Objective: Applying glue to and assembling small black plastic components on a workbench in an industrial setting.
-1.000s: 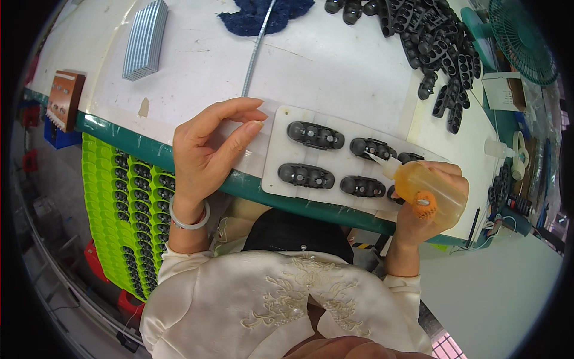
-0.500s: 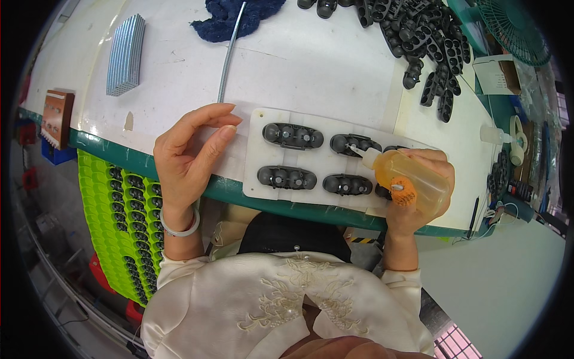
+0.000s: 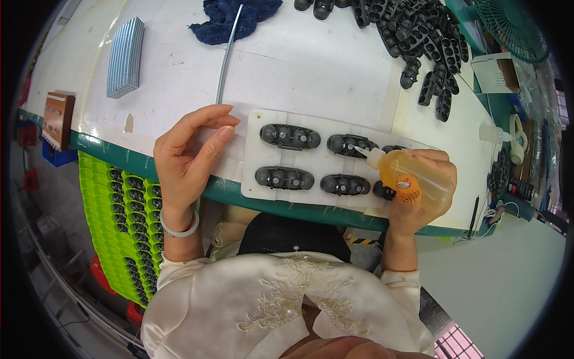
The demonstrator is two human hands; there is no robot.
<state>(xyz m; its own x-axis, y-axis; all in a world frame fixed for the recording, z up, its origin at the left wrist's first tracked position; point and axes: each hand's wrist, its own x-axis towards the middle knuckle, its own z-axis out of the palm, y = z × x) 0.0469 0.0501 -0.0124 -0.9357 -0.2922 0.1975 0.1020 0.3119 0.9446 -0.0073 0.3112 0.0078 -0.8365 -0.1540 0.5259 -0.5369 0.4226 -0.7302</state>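
A squeeze bottle (image 3: 426, 182) of amber liquid is gripped in my right hand (image 3: 408, 216), whose thumb wears an orange textured finger cover. Its pale nozzle points left, with the tip over a black oval part (image 3: 342, 145) in the far row. This part sits with several others like it in two rows on a white board (image 3: 253, 157); my right hand and the bottle partly cover those at the right end. Left of the board, my left hand (image 3: 186, 152) hovers with thumb and fingers apart, holding nothing. A pale bangle (image 3: 180, 232) circles that wrist.
Loose black parts (image 3: 412, 36) lie heaped at the far right. A metal rod (image 3: 227, 60) rests on a dark blue cloth (image 3: 251, 21). Stacked metal rods (image 3: 125, 57) stand far left. Green trays (image 3: 98, 209) of black parts hang below the table's left edge.
The bottle in my right hand has shifted slightly right, its nozzle tip moving across the same black part. My left hand has stayed nearly still.
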